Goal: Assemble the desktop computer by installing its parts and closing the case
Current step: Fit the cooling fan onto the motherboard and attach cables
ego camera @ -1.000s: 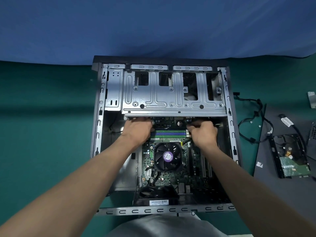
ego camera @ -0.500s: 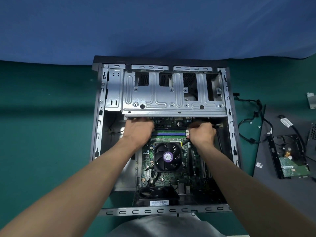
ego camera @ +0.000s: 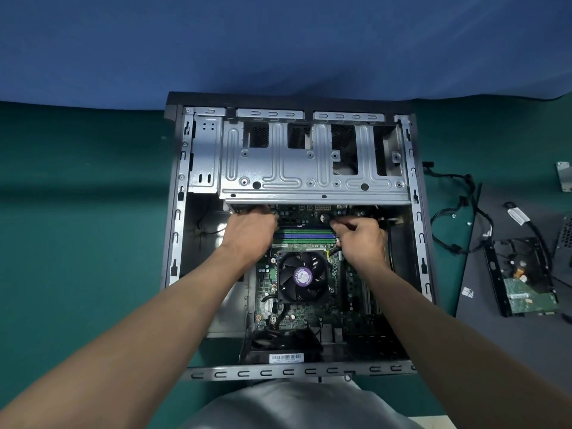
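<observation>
Green counter (ego camera: 77, 212) beneath a blue backdrop (ego camera: 278, 41). At its centre, computer case (ego camera: 181, 212) lying on its side, open face up. Inside, motherboard (ego camera: 297, 317) flat against the floor of the case, with a black CPU fan (ego camera: 302, 277) bearing a purple hub label in the middle of the board and green and blue memory slots (ego camera: 305, 236) just beyond the fan. Over the far half of the case, silver drive cage (ego camera: 278, 168), its near edge overhanging the far strip of the board.

At the left end of the memory slots, left hand (ego camera: 250, 230), knuckles up, fingers curled forward, tips hidden under the cage edge; impossible to tell whether grasping anything. At the right end of the slots, right hand (ego camera: 360, 236), fingers bent toward a small dark shape at the board's far edge; grip not clear enough to call. Both forearms stretched in from the near side over the board.

On a black part at the near wall of the case, white barcode label (ego camera: 286, 357). Right of the case and apart from it, loop of black cables (ego camera: 448, 218) running onto a dark grey panel (ego camera: 510, 335). On that panel, hard drive (ego camera: 526, 280) in a black bracket, green circuit board up. At the far right edge, small silver metal piece (ego camera: 565, 176), cut off by the frame. At the bottom, grey clothing (ego camera: 278, 404), just this side of the case.
</observation>
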Motion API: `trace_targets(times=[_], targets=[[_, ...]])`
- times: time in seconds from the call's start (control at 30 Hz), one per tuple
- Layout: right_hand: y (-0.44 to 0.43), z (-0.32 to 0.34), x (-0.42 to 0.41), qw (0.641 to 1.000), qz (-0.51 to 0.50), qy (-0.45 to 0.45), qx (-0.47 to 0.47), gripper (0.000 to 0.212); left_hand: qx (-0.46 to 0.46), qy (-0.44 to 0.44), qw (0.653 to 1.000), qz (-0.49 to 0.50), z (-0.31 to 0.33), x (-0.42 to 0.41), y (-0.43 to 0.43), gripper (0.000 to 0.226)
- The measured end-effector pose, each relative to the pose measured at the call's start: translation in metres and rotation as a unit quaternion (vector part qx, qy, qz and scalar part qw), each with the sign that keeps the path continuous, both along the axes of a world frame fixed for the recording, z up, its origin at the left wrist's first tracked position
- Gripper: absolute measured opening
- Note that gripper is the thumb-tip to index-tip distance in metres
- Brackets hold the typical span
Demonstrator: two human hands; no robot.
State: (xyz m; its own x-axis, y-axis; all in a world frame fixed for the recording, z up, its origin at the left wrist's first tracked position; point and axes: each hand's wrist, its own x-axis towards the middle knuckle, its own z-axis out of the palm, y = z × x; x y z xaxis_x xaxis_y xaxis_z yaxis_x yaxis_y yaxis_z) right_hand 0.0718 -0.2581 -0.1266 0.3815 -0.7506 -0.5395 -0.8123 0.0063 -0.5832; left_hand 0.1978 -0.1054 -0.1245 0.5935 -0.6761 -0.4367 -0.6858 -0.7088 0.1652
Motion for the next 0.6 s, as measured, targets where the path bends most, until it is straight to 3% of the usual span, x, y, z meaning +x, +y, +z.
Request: trace_targets(times=[0.2, 0.43, 0.53, 0.6], targets=[[0.005, -0.008, 0.002, 1.000, -0.013, 0.022, -0.013, 0.023, -0.002, -0.010, 1.000, 0.001, 0.003, -0.002, 0.000, 0.020], [0.008, -0.010, 0.008, 0.998, -0.042, 0.022, -0.028, 0.013, -0.014, 0.013, 0.999, 0.038, 0.004, -0.004, 0.000, 0.017], [0.006, -0.008, 0.013, 0.997, -0.063, 0.033, -0.028, 0.018, -0.064, 0.080, 0.985, 0.139, 0.001, -0.008, 0.002, 0.022], [0.003, -0.006, 0.016, 0.996, -0.079, 0.040, -0.022, 0.027, -0.136, 0.129, 0.945, 0.266, 0.000, -0.016, 0.003, 0.029]])
